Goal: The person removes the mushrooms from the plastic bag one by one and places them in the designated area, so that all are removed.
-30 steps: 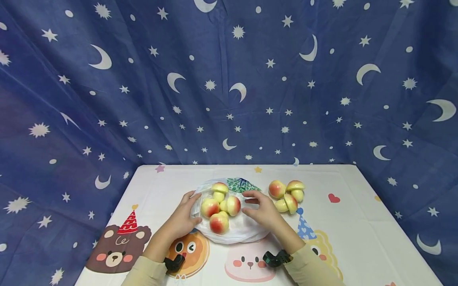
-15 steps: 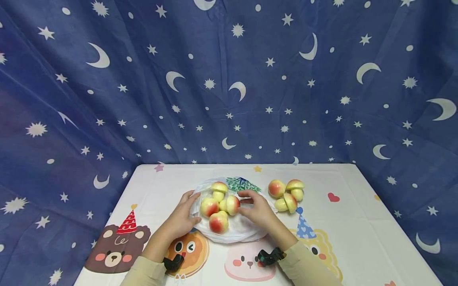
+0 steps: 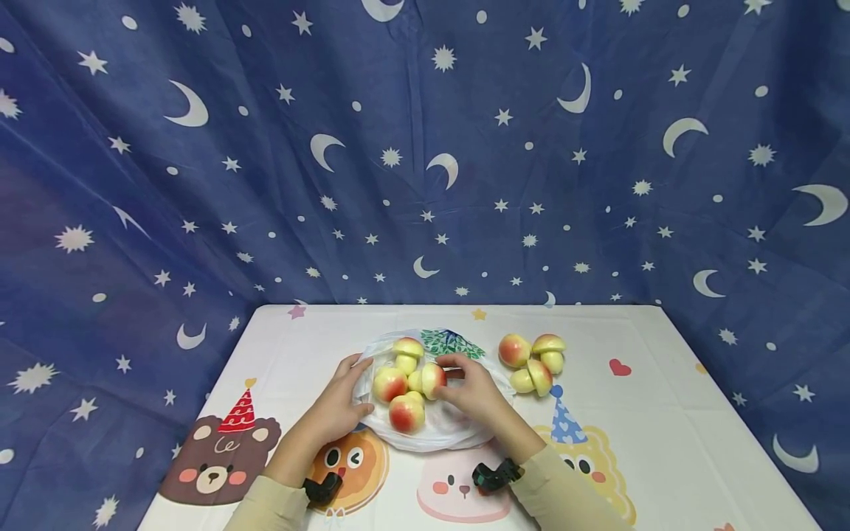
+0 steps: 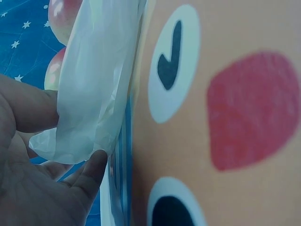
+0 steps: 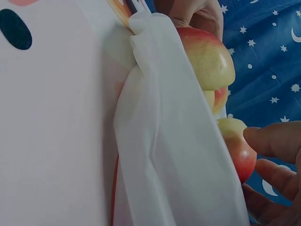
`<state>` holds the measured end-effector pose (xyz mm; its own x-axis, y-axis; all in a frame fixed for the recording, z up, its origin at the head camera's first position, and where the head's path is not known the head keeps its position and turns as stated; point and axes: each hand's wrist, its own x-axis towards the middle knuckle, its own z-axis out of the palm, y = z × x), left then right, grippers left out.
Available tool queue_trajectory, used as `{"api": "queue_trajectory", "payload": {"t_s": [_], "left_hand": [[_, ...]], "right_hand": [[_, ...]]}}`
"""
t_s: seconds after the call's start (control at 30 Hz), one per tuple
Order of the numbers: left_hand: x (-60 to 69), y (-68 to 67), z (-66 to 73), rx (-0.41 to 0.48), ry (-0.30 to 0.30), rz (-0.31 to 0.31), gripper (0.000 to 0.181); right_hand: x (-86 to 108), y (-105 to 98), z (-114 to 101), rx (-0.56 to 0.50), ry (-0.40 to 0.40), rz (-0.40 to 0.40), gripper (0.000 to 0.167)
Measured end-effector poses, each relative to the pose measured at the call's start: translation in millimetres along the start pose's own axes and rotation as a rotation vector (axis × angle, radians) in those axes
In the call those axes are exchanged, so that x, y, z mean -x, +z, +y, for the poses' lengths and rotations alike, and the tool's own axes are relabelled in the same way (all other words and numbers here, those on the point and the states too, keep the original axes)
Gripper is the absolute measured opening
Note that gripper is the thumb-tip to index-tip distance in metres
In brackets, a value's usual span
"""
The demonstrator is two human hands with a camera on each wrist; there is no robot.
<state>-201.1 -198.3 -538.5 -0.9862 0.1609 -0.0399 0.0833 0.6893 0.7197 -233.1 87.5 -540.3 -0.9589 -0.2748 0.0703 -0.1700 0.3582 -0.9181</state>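
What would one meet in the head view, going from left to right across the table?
Brown bear print, left hand, four toy mushrooms between the hands, right hand, three other toy mushrooms, red heart print.

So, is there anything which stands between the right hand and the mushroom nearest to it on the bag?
Nothing visible does. The right hand has its thumb and fingers at the cap of that mushroom. The white plastic bag rises on the person's side, not between them.
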Motion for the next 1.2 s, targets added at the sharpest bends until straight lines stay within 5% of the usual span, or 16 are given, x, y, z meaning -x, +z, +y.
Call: {"api": "queue_trajectory", "payload": {"t_s": [1.2], "left_hand": [[0.4,0.7,2.2,-0.01,0.02,0.009,0.084]], "right_hand": [[1.1,1.6,-2.4,0.08,0.041,0.021,0.056]]}}
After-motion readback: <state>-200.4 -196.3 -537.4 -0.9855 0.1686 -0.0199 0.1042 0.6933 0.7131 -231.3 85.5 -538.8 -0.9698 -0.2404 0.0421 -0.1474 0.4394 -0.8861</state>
